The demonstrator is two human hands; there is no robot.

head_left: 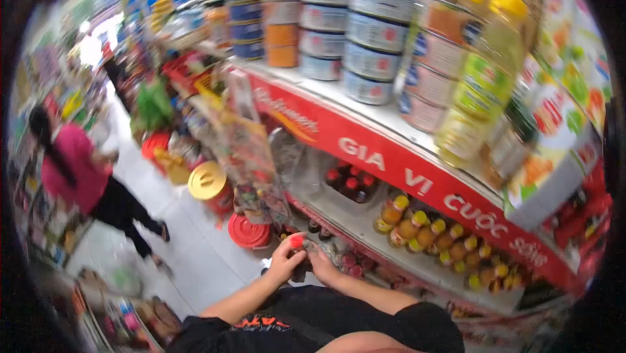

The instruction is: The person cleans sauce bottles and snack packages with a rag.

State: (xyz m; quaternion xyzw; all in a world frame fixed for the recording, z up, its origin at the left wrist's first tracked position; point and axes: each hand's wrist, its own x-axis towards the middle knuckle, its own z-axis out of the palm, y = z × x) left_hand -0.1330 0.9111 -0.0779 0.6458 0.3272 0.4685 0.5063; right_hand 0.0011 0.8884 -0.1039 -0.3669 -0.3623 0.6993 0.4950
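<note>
In front of the black shirt, my left hand (285, 263) and my right hand (323, 267) meet near the lower middle of the view. Between them is a small dark item with a red top (297, 241), perhaps a bottle; its lower part is mostly hidden by my fingers. The fingers of both hands are curled round it. Just left of my hands a red lidded bucket (249, 230) stands on the floor. To their right, the lower shelf (339, 216) holds several yellow-capped bottles (409, 228).
A shelf with a red front strip (365, 154) bears stacked cans (378, 36) and a yellow-capped bottle (479, 85). A yellow-lidded red bucket (208, 182) stands farther back on the tiled floor (189, 242). At left, a person in a pink top (75, 164) stands apart.
</note>
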